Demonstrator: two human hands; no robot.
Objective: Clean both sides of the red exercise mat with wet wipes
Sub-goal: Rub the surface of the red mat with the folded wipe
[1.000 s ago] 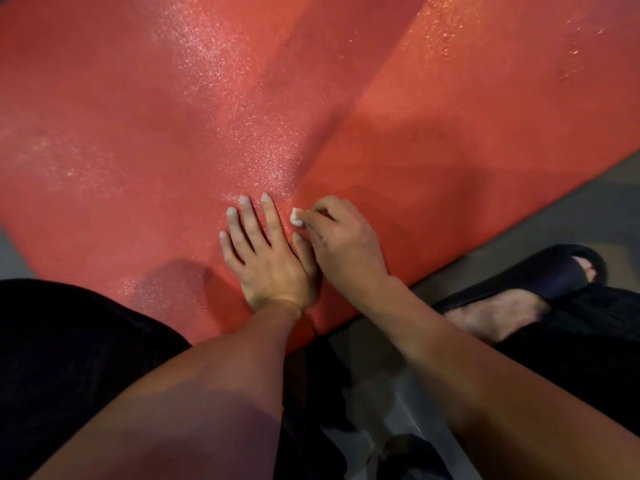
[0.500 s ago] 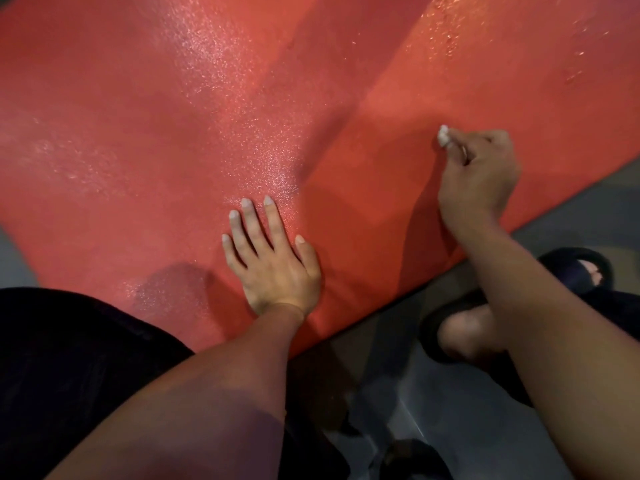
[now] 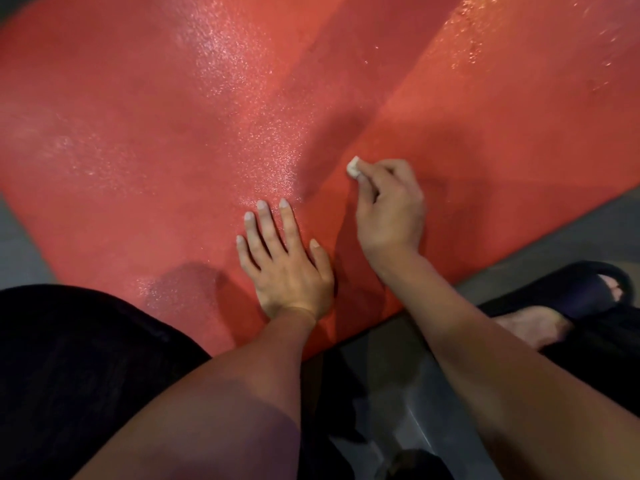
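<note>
The red exercise mat (image 3: pixel 145 133) fills most of the view, its surface glistening wet in a streak down the middle. My left hand (image 3: pixel 285 265) lies flat on the mat near its front edge, fingers straight and spread. Just to its right, my right hand (image 3: pixel 389 206) has curled fingers that pinch a small balled-up white wet wipe (image 3: pixel 353 167) and press it onto the mat.
Grey floor (image 3: pixel 554 233) borders the mat at the lower right and far left. A foot in a dark slide sandal (image 3: pixel 571 292) rests on the floor at right. Black clothing (image 3: pixel 69 358) covers the lower left.
My right hand with the wipe swept out to the right across the mat, then came back left toward my left hand. My left hand has stayed flat in place.
</note>
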